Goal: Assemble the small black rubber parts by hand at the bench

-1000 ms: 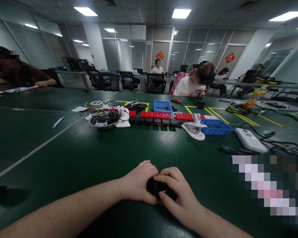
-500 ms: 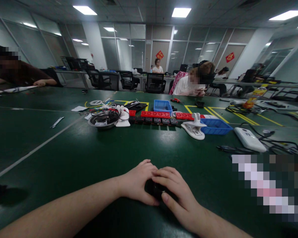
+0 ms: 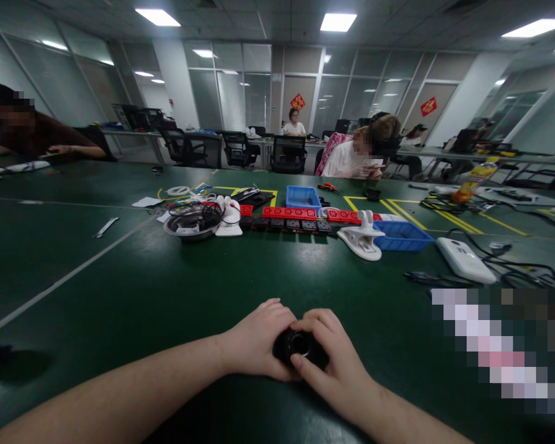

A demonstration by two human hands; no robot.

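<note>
the black object (image 3: 287, 349), ring-topped, sits between our hands, low over the green table (image 3: 189, 308); whether it rests there we cannot tell. our left hand (image 3: 261, 342) wraps its left side, and our right hand (image 3: 337, 357) curls around the other, thumb and fingers by the ring. we judge the handling to be under way: the object is in our grasp, but nothing shows how much is done or left. beyond lie a white clip (image 3: 363, 243), red sockets (image 3: 289, 214) and a wrench (image 3: 105, 227), untouched by us.
</note>
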